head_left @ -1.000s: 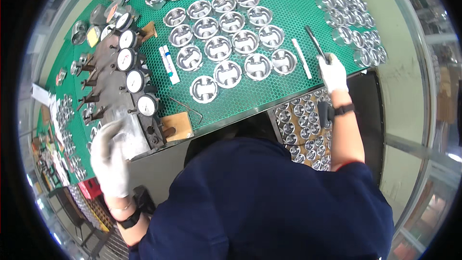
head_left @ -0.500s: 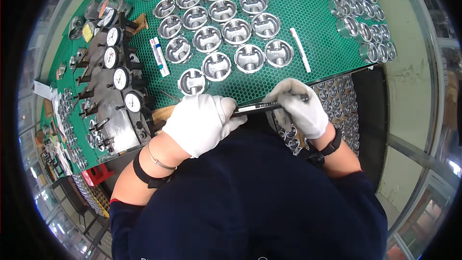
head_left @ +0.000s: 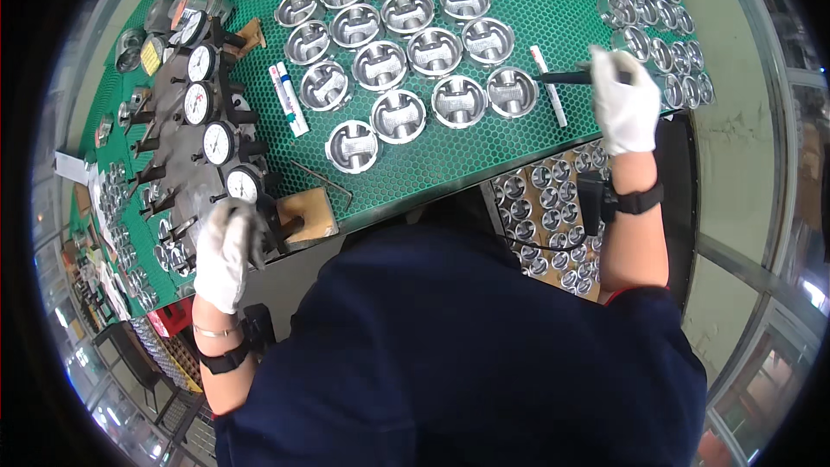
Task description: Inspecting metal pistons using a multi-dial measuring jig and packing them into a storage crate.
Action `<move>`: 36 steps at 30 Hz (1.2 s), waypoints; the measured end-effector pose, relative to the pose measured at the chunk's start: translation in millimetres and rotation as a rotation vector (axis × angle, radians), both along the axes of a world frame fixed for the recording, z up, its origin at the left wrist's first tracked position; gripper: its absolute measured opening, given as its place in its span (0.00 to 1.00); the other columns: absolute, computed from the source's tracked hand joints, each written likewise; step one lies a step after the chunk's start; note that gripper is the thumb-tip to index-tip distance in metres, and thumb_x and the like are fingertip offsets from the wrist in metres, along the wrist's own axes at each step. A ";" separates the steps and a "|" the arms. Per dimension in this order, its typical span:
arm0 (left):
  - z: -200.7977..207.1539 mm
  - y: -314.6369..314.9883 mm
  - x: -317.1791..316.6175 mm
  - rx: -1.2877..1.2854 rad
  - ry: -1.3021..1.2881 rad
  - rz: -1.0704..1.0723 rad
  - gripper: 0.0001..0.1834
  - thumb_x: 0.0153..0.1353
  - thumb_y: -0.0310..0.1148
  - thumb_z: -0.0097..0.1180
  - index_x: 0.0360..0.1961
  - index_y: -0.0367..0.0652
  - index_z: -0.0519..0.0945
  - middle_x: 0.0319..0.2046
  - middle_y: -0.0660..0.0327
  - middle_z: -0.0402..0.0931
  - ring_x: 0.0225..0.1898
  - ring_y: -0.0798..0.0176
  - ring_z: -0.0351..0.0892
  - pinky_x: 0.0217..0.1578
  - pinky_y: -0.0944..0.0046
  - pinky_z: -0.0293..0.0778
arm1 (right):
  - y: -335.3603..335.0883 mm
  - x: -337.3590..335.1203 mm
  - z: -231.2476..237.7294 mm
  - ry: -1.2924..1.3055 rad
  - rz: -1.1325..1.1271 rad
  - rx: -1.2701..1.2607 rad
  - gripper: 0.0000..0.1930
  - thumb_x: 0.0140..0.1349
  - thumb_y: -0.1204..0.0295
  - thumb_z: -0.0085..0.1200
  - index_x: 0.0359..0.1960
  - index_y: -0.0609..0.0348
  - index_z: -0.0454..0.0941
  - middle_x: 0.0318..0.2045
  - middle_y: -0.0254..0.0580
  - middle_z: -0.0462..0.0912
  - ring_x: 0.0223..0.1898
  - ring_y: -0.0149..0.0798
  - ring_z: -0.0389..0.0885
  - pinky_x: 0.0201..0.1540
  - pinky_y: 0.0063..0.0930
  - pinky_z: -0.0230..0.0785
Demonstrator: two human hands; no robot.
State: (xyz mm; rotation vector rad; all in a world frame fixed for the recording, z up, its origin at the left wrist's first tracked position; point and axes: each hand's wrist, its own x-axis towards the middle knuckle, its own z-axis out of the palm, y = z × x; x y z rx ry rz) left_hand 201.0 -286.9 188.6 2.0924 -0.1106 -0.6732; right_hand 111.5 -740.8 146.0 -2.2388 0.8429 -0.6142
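Observation:
My right hand [head_left: 624, 104], in a white glove, is closed round a black marker pen [head_left: 566, 78]. The pen points left, its tip by the rim of the rightmost piston [head_left: 512, 93] in the front rows. Several silver pistons stand in rows on the green mat, their hollow sides up with pale printed marks inside. My left hand [head_left: 226, 255], gloved too, is beside the lowest dial gauge [head_left: 243, 184] of a metal gauge fixture [head_left: 186, 169]. Its fingers are curled and a little blurred; whatever they may hold is hidden.
A white marker [head_left: 550, 91] lies beneath the black pen, and two more markers [head_left: 289, 99] lie left of the pistons. Near the front edge are a hex key [head_left: 324, 182] and a wooden block [head_left: 309, 214]. More pistons fill a tray [head_left: 553, 225] below and the mat's far right.
My hands have moved apart from the black pen held between them. The right carried it right and forward to the pistons; the left went to the gauge fixture.

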 end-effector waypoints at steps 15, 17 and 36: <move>-75.4 84.1 -27.1 0.488 -0.981 0.219 0.07 0.69 0.24 0.44 0.41 0.29 0.72 0.52 0.44 0.76 0.54 0.49 0.76 0.56 0.56 0.70 | 20.5 40.6 -31.2 0.309 0.140 -0.126 0.17 0.62 0.54 0.56 0.26 0.56 0.80 0.23 0.47 0.82 0.28 0.52 0.81 0.33 0.37 0.72; -79.3 83.3 -27.4 0.508 -0.993 0.214 0.07 0.68 0.24 0.45 0.39 0.29 0.72 0.51 0.43 0.76 0.53 0.46 0.76 0.56 0.54 0.70 | 20.9 43.8 -25.3 0.343 0.145 -0.153 0.17 0.62 0.54 0.56 0.26 0.56 0.80 0.23 0.47 0.81 0.27 0.52 0.80 0.32 0.37 0.72; -99.0 80.2 -22.2 0.567 -1.072 0.187 0.09 0.69 0.26 0.46 0.41 0.30 0.75 0.49 0.45 0.78 0.52 0.45 0.78 0.55 0.54 0.71 | 13.5 93.6 -10.5 0.256 0.146 -0.202 0.21 0.62 0.49 0.52 0.33 0.56 0.82 0.32 0.49 0.84 0.36 0.54 0.82 0.40 0.39 0.74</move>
